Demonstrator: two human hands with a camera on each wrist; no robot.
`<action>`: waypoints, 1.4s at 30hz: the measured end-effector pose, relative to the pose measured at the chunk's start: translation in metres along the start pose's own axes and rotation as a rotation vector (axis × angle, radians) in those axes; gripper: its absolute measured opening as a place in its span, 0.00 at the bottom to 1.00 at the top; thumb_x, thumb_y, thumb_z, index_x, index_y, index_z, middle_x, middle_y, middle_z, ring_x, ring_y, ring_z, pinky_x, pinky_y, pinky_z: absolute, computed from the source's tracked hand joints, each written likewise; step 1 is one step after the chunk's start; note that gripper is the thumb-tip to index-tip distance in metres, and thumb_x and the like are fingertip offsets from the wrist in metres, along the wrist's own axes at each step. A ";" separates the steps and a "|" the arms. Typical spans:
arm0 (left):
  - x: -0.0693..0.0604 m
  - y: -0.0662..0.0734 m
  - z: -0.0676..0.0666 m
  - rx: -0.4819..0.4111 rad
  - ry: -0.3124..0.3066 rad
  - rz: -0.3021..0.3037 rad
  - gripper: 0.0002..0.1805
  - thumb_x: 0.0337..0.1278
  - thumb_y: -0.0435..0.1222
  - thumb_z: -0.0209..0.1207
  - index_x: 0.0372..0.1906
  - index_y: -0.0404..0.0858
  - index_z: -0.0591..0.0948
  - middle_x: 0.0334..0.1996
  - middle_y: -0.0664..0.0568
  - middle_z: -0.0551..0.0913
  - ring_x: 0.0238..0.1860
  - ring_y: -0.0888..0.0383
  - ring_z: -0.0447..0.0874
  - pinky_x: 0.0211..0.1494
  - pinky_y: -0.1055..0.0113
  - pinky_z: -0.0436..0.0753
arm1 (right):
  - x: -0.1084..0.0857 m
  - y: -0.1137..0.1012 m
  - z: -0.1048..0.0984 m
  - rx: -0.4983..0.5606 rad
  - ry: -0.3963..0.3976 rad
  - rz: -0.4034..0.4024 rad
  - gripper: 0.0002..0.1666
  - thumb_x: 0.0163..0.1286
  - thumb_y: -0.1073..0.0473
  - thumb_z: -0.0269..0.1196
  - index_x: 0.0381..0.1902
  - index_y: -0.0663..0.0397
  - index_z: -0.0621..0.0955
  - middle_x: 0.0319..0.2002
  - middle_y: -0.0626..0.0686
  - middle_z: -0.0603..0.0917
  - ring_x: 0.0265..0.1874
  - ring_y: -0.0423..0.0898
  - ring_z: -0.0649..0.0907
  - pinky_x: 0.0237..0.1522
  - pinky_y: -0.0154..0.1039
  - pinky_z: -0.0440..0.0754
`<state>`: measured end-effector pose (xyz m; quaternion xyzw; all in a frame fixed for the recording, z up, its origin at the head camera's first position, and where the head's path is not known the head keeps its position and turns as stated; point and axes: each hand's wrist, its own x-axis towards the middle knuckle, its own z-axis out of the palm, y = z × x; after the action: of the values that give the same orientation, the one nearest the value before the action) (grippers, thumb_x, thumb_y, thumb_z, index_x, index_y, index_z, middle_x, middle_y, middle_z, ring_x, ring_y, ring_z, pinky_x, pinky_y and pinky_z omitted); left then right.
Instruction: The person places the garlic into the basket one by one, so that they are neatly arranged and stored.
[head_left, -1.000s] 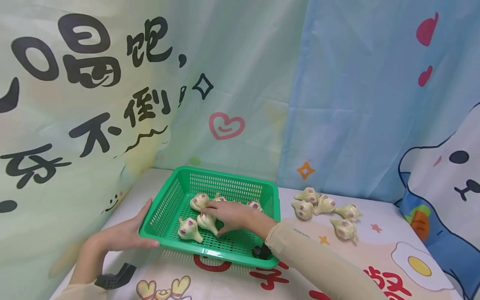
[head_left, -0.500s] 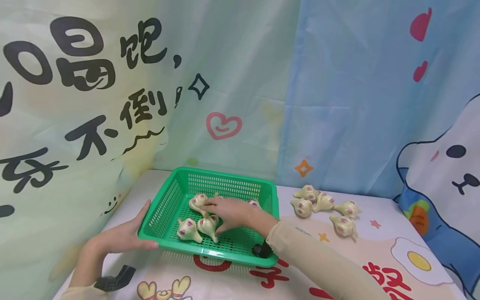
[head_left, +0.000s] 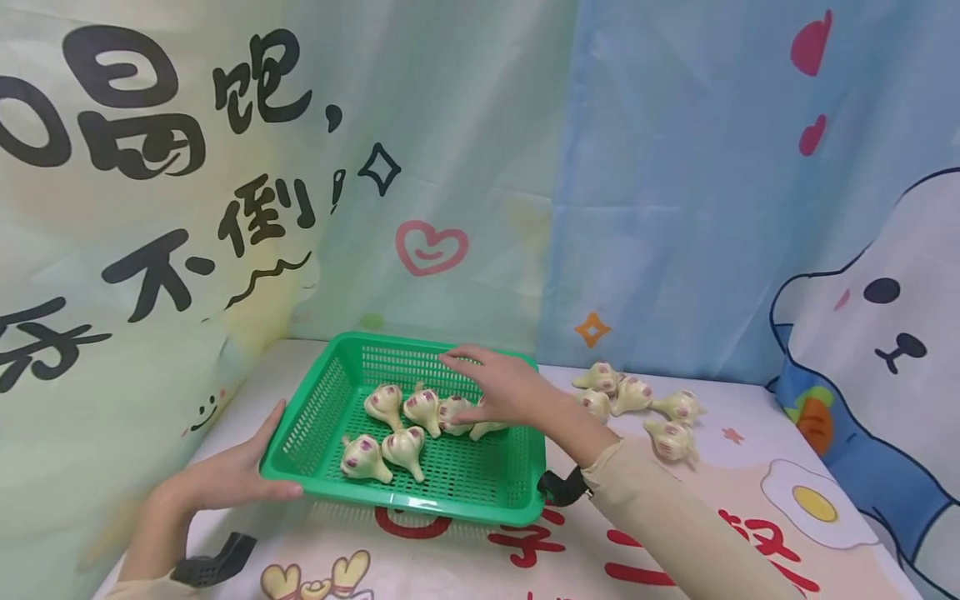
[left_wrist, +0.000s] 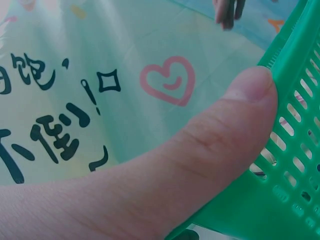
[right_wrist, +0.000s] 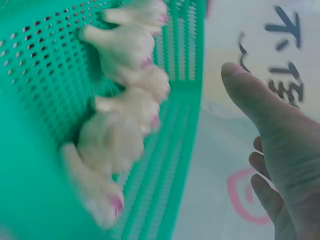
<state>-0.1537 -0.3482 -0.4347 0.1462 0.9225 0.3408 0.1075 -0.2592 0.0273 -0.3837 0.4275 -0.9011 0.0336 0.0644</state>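
Note:
Several white garlic bulbs with purple marks (head_left: 363, 458) lie in a green perforated basket (head_left: 405, 501). At the basket's left front corner, my left hand (head_left: 225, 479) is spread, thumb along the front and fingers up the left side. In the left wrist view a straight digit of that hand (left_wrist: 200, 145) touches the basket wall (left_wrist: 240, 220). Over the basket's right back part hovers my right hand (head_left: 510, 387), fingers apart and empty. The right wrist view shows this hand (right_wrist: 290, 145) beside the basket rim (right_wrist: 194, 115), with bulbs (right_wrist: 112, 140) inside.
More garlic bulbs (head_left: 671, 440) lie grouped on the printed table cover (head_left: 720, 500), right of the basket. A printed curtain (head_left: 450, 167) hangs behind the table. Dark devices are strapped at both wrists, the left one (head_left: 216, 562) near the table's front.
My right hand has let go of the bulbs on the left and risen up and to the right. Bulbs it covered now show. My left hand stays at the basket; the head view has shifted slightly.

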 end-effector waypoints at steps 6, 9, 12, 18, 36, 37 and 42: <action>-0.003 -0.006 -0.004 0.016 -0.008 -0.011 0.65 0.50 0.49 0.66 0.73 0.34 0.28 0.72 0.27 0.42 0.67 0.32 0.58 0.59 0.42 0.69 | -0.035 0.028 -0.002 0.047 0.121 0.150 0.50 0.55 0.36 0.67 0.71 0.45 0.64 0.67 0.49 0.68 0.37 0.45 0.83 0.29 0.37 0.77; -0.004 -0.009 -0.004 0.033 -0.005 -0.010 0.64 0.51 0.48 0.66 0.73 0.34 0.28 0.72 0.27 0.44 0.67 0.34 0.60 0.58 0.49 0.72 | -0.054 0.042 0.002 0.055 0.183 0.226 0.51 0.52 0.36 0.69 0.71 0.46 0.65 0.66 0.51 0.69 0.39 0.48 0.84 0.36 0.45 0.80; -0.004 -0.010 -0.004 0.044 -0.004 -0.012 0.64 0.51 0.48 0.65 0.73 0.34 0.28 0.72 0.27 0.45 0.66 0.35 0.61 0.56 0.53 0.73 | -0.075 0.055 0.009 0.080 0.240 0.318 0.52 0.51 0.36 0.70 0.70 0.48 0.65 0.66 0.52 0.70 0.45 0.52 0.83 0.37 0.50 0.81; -0.006 -0.009 -0.003 0.034 -0.010 -0.008 0.64 0.51 0.48 0.65 0.73 0.36 0.27 0.72 0.26 0.44 0.66 0.34 0.61 0.56 0.50 0.73 | -0.124 0.079 0.025 0.112 0.358 0.520 0.51 0.51 0.38 0.71 0.69 0.52 0.67 0.64 0.56 0.70 0.55 0.56 0.78 0.42 0.53 0.81; -0.001 -0.008 0.000 -0.001 -0.021 0.008 0.65 0.51 0.47 0.66 0.73 0.39 0.26 0.72 0.27 0.42 0.67 0.33 0.59 0.58 0.49 0.72 | -0.211 0.113 0.083 0.115 0.289 1.122 0.54 0.55 0.36 0.67 0.70 0.61 0.62 0.64 0.69 0.64 0.59 0.67 0.69 0.49 0.64 0.75; -0.001 -0.008 0.000 0.007 -0.019 0.009 0.65 0.51 0.47 0.66 0.73 0.39 0.26 0.73 0.27 0.42 0.66 0.34 0.59 0.57 0.52 0.72 | -0.213 0.114 0.085 0.112 0.283 1.133 0.53 0.55 0.37 0.67 0.69 0.61 0.63 0.63 0.69 0.65 0.59 0.67 0.69 0.48 0.64 0.75; 0.002 -0.006 0.001 0.003 -0.020 0.023 0.64 0.51 0.46 0.66 0.73 0.39 0.26 0.72 0.27 0.43 0.66 0.35 0.60 0.57 0.55 0.72 | -0.220 0.119 0.094 0.100 0.268 1.147 0.51 0.56 0.39 0.67 0.68 0.60 0.64 0.61 0.71 0.66 0.57 0.69 0.71 0.48 0.64 0.75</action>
<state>-0.1563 -0.3517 -0.4393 0.1602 0.9202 0.3390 0.1127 -0.2217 0.2604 -0.5095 -0.1333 -0.9696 0.1593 0.1291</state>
